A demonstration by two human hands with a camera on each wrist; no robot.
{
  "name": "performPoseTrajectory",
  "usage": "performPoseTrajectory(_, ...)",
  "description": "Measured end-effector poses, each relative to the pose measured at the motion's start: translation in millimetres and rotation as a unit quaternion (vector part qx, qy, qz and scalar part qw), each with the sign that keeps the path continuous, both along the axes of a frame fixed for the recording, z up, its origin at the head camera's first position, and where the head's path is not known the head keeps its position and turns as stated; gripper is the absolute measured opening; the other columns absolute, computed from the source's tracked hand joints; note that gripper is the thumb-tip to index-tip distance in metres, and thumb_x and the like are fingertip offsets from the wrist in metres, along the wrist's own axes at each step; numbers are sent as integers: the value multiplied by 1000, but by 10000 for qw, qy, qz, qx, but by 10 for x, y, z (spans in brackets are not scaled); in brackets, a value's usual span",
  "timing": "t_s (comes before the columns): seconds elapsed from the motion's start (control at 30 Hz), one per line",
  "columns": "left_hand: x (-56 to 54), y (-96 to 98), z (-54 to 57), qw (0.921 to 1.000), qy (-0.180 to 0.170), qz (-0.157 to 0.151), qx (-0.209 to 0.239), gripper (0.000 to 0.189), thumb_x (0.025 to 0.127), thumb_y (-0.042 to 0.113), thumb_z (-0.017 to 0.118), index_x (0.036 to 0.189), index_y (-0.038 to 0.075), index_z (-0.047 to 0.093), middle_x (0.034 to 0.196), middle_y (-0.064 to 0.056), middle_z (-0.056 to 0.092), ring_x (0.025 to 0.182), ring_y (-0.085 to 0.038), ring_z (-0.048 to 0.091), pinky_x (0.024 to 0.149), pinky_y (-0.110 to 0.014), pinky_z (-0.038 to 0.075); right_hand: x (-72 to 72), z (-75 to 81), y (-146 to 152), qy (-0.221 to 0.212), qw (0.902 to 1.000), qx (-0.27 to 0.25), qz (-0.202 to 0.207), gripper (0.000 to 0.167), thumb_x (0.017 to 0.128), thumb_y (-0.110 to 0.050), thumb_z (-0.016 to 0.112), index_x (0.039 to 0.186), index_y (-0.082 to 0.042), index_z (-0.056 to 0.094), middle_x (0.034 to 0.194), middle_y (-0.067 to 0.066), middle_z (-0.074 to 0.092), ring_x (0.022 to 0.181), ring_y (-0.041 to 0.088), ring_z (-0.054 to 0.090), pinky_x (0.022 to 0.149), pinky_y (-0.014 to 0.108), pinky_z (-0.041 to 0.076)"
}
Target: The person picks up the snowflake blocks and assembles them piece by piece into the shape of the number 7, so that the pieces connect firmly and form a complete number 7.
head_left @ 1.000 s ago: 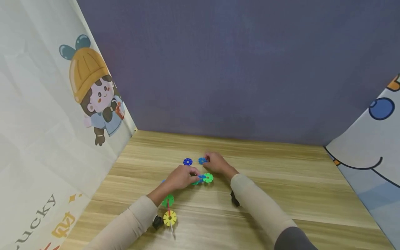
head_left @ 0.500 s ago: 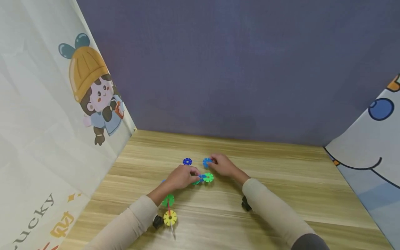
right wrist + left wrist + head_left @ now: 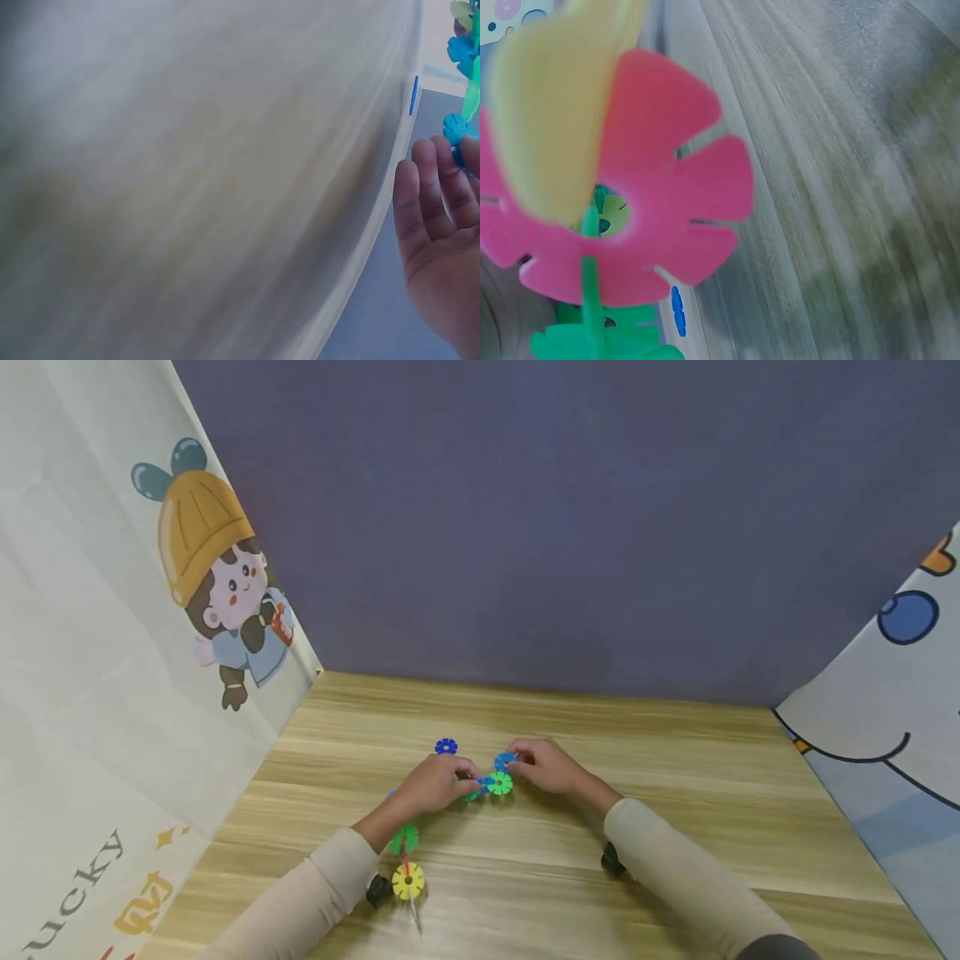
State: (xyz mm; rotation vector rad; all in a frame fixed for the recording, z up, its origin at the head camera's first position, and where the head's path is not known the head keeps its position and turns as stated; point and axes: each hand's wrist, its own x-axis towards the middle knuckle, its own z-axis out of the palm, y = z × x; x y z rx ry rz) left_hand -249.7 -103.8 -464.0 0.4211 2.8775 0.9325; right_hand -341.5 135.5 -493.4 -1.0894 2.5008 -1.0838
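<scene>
In the head view my left hand (image 3: 435,783) pinches a chain of linked slotted flower discs near its far end. A light green disc (image 3: 500,783) ends this chain, right of a blue disc (image 3: 483,786). Between right thumb and fingers, my right hand (image 3: 546,764) pinches another blue disc (image 3: 505,762), its edge at or very near the light green one; whether they interlock I cannot tell. Nearer the body, a green disc (image 3: 405,839) and a yellow disc (image 3: 408,882) show from the chain. A pink disc (image 3: 705,180) fills much of the left wrist view.
A single dark blue disc (image 3: 446,747) lies on the wooden table (image 3: 675,793) beyond my left hand. A dark grey-blue panel (image 3: 525,527) stands along the back edge. Printed white sheets border the left (image 3: 75,610) and right sides.
My right hand has drawn the blue disc rightward and then toward the body, bringing it down to the light green disc. My left hand and its chain have stayed nearly still.
</scene>
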Motion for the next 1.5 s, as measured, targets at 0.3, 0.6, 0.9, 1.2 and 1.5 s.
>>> performPoseTrajectory(0.3, -8, -25, 10, 10000, 14, -24, 39, 5, 95, 27, 73, 96, 25, 77, 93, 9, 74, 86, -8, 61, 78, -32, 52, 47, 4, 135, -36, 9998, 9, 176, 5, 101, -21, 65, 100, -18, 68, 69, -4, 65, 56, 4, 52, 51, 22, 45)
performPoseTrajectory(0.6, -5, -40, 14, 10000, 29, 9, -2, 5, 95, 27, 72, 97, 26, 77, 94, 9, 74, 86, -7, 62, 78, -32, 52, 98, -22, 245, -94, 9996, 13, 270, 3, 100, -18, 64, 99, -18, 67, 68, -2, 65, 54, 2, 52, 50, 22, 47)
performPoseTrajectory(0.9, 4, -36, 36, 10000, 95, 3, -15, 6, 95, 27, 72, 97, 24, 77, 93, 8, 74, 87, -8, 62, 77, -31, 52, 100, -52, 313, -106, 9983, -133, 562, 5, 102, -19, 63, 104, -18, 68, 75, 1, 71, 61, 9, 63, 53, 26, 53)
performPoseTrajectory(1.2, 4, -16, 59, 9999, 100, -10, 15, 6, 95, 25, 72, 96, 23, 77, 93, 7, 74, 85, -8, 61, 76, -31, 52, 116, -21, 314, -25, 9986, -62, 522, 6, 102, -21, 63, 104, -19, 68, 78, 2, 71, 62, 12, 65, 54, 26, 54)
performPoseTrajectory(1.5, -15, 3, 50, 9998, 102, -38, 155, 6, 95, 26, 72, 96, 25, 78, 93, 9, 75, 83, -5, 61, 75, -28, 52, 128, 27, 279, 451, 9977, 103, 492, 4, 101, -24, 66, 102, -22, 70, 72, -9, 64, 57, 1, 50, 53, 20, 44)
